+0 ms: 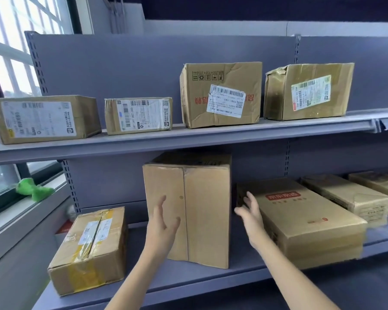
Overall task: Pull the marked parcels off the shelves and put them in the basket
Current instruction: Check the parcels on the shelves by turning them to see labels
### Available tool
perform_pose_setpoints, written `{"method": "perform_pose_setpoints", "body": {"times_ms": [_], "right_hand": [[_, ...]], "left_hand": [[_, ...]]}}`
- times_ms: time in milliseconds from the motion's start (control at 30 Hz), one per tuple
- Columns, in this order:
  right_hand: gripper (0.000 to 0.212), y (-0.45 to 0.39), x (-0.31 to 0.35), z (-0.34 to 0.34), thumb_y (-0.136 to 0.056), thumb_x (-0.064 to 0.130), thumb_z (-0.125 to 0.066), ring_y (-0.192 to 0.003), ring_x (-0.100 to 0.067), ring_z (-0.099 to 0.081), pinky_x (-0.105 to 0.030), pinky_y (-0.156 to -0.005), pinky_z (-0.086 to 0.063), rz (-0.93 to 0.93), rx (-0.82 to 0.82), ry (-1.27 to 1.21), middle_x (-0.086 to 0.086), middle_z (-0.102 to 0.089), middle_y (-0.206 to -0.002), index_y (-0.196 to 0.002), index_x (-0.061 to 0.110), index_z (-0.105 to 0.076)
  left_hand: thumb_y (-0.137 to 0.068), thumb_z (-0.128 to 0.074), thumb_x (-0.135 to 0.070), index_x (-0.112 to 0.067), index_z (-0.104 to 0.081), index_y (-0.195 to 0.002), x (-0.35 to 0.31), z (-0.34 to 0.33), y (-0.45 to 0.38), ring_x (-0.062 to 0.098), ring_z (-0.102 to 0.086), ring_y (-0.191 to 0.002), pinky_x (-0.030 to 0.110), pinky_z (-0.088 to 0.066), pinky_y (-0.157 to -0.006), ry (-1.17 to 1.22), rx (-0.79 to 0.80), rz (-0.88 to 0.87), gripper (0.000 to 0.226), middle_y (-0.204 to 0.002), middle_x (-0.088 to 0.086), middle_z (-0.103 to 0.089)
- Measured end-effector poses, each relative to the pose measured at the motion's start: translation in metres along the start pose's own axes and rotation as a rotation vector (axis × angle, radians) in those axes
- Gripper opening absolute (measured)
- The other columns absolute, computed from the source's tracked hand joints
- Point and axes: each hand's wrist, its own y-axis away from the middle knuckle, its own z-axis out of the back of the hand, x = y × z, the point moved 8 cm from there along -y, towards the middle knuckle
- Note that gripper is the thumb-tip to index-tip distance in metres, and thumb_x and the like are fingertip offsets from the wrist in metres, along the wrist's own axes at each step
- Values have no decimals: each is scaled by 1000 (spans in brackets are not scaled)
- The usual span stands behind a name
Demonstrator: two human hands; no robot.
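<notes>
While both open hands flank tall unlabelled box (188, 209), left hand (161, 224) touching, right hand (251, 217) beside red-printed carton (300, 213).

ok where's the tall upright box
Head view: the tall upright box stands mid lower shelf, between the yellow-taped box and the red-labelled flat box, both hands reaching for it.

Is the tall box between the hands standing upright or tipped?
Upright. The tall box stands on end on the lower shelf, its taped seam running vertically; left hand and right hand flank it, open.
</notes>
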Motion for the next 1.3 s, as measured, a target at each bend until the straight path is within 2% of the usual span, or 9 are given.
{"method": "perform_pose_setpoints", "body": {"times_ms": [200,300,400,467,600,733,933,1100,1300], "right_hand": [[53,53,15,-60,-95,11,-40,-135,-8,-30,-36,-114,-24,75,208,-219,9,-31,-149,-144,26,-26],[44,97,4,-63,-88,23,-51,-124,0,-46,-15,-100,-38,143,251,-188,17,-53,-133,-130,31,-47],[25,89,4,-41,-90,28,-54,-106,-1,-59,-15,-85,-45,162,110,-49,17,-66,-113,-112,40,-55],[31,63,3,-27,-90,20,-54,-107,1,-54,-22,-88,-41,135,1,39,16,-57,-123,-111,42,-49],[70,16,-29,-29,-87,4,-54,-133,-18,-34,-35,-102,-31,-144,112,96,2,-31,-149,-144,27,-21],[64,19,-61,-38,-82,-5,-47,-117,-16,-42,-30,-92,-32,-296,308,145,-2,-44,-141,-136,27,-35],[69,58,-55,-20,-82,-7,-51,-102,-17,-55,-26,-87,-42,-172,300,202,-5,-54,-125,-140,27,-38],[53,98,-13,-16,-77,3,-55,-79,3,-57,-10,-72,-47,35,327,31,11,-54,-106,-111,44,-56],[51,136,11,-2,-73,15,-43,-119,-13,-54,-30,-94,-44,63,377,-308,-1,-60,-127,-123,17,-55]], "left_hand": [[-83,-65,-35,-48,-12,-140,-33,-12,-17,18,-34,-133,47,-32,-110,156,117,3,79,-151,-7,-23],[-71,-72,-43,-37,-8,-146,-30,-2,-11,13,-25,-139,34,-25,-112,209,12,0,98,-153,-8,-18],[-58,-77,-56,-42,-2,-145,-16,14,-1,12,-16,-142,37,-18,-114,203,-75,46,115,-157,-10,-8],[-50,-78,-63,-48,1,-143,-14,14,7,6,-13,-139,37,-17,-113,197,-36,28,123,-155,-14,-6],[-58,-84,-44,-44,9,-142,-3,-13,20,7,-12,-140,43,-18,-116,54,150,42,126,-156,-11,-3],[-65,-84,-28,-53,29,-124,26,-36,36,14,11,-145,45,-7,-118,-13,302,89,130,-156,-6,18],[-49,-87,-48,-68,-20,-127,46,5,59,5,-24,-137,34,-40,-104,289,289,136,105,-137,-42,-28],[-41,-74,-75,-59,-40,-127,24,37,75,-4,-45,-125,17,-48,-86,322,171,81,95,-134,-31,-48],[-48,-74,-72,-41,-45,-134,-12,45,94,5,-47,-128,41,-42,-101,435,133,64,96,-138,-17,-50]]}}
